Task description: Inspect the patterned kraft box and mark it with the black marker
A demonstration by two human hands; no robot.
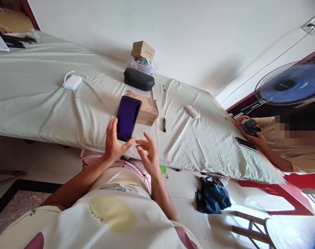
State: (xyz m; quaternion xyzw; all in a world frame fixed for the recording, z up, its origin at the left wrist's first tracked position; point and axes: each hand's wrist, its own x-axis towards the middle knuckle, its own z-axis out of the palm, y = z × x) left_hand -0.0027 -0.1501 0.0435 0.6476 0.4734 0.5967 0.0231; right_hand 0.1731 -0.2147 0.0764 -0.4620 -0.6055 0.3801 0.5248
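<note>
My left hand point(112, 142) holds a dark smartphone point(127, 117) upright by its lower end, screen toward me, above the front edge of a table covered in a pale green cloth point(43, 103). My right hand point(148, 155) hovers just right of the phone's bottom, fingers spread and loosely curled, holding nothing. Behind the phone lies a cardboard box point(148, 110). A black pen point(164, 124) lies to its right.
Farther back sit a black case point(138, 79), a small cardboard box point(143, 51) on a clear bag, and two white devices point(72, 81) point(192, 111). At right another person's hands point(250, 131) hold a dark object beside a phone point(247, 144). A blue fan point(292, 83) spins behind.
</note>
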